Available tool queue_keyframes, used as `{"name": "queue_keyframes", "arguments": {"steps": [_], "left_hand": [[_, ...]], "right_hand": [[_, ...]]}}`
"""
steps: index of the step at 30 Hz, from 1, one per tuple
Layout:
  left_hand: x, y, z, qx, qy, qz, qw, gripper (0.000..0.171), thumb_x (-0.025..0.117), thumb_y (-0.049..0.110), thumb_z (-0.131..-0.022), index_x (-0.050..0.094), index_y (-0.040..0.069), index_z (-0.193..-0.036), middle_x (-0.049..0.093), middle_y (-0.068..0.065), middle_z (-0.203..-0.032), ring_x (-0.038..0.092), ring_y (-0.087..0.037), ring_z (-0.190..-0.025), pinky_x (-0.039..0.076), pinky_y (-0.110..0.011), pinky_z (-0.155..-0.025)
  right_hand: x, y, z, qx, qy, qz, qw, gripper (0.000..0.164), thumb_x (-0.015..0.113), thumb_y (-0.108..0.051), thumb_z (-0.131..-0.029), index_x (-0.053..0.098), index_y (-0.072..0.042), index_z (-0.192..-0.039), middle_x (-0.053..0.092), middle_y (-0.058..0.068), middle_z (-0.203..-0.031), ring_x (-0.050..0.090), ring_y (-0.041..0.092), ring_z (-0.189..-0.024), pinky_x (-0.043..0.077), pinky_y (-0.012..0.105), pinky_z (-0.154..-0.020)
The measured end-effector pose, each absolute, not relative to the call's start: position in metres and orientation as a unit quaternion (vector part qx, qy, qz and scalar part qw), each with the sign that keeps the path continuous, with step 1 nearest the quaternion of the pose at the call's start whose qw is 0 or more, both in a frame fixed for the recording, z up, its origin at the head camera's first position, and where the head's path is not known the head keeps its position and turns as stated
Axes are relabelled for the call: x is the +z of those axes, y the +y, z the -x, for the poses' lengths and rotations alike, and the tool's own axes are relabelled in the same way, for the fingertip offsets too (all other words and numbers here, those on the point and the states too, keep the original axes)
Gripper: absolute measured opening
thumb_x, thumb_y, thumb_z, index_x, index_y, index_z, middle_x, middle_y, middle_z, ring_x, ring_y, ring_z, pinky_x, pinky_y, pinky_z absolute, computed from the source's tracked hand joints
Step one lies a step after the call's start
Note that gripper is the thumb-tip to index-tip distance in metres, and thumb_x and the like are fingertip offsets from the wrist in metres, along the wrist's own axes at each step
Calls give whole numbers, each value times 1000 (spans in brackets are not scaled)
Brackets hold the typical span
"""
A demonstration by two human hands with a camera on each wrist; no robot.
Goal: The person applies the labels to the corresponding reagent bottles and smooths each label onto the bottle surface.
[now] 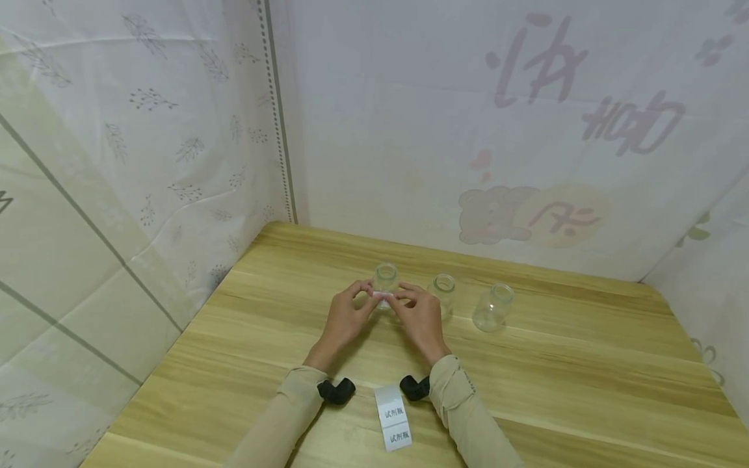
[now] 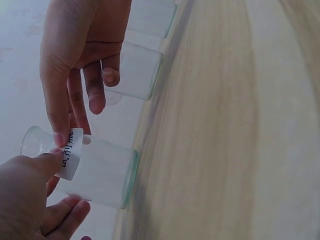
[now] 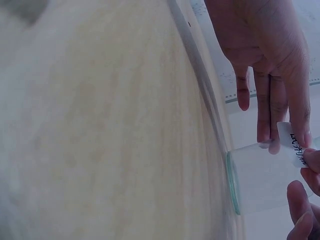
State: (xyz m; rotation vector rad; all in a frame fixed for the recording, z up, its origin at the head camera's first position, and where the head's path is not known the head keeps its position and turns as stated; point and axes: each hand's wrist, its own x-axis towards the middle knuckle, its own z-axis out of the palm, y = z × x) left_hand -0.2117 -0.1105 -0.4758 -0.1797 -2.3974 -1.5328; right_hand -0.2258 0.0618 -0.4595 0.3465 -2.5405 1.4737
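A small glass jar [image 1: 385, 275] stands upright on the table between my two hands. Across its front lies a white label [image 2: 73, 154] with black printed characters. My left hand [image 1: 346, 313] has its thumb on the label and its fingers round the jar's left side. From the other side my right hand [image 1: 422, 316] holds the jar in the same way, its thumb [image 3: 301, 125] on the label close beside the left one. The two thumbs nearly meet in the middle of the label and cover part of the print.
To the right stand two more open glass jars, one [image 1: 445, 286] partly behind my right hand and another [image 1: 493, 308] farther along. A strip of printed labels [image 1: 393, 418] lies between my forearms. Patterned cloth walls [image 1: 374, 162] rise behind the wooden table [image 1: 585, 383].
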Motion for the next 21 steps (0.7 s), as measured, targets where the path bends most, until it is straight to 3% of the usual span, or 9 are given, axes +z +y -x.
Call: {"name": "queue_keyframes", "arguments": {"steps": [14,21], "left_hand": [[-476,-113,213,-532,-835,59,132,21,74,27,-98,61,14,-90,68,-12,-134,59,-34,-132,41,-53,-113],[-477,-113,214,-528,-839,52,122,20,74,28,-99,64,13,-90,67,-13,-136,56,-36,-134,38,-52,-115]], "right_hand": [[-460,64,228,498,-854,-125,86,26,80,-29,-93,82,-3,-96,71,13,-128,71,15,-66,59,31,-62],[-462,64,229,502,-853,-122,78,26,80,-28,-93,82,-2,-97,70,13,-130,73,21,-67,61,35,-65]]}}
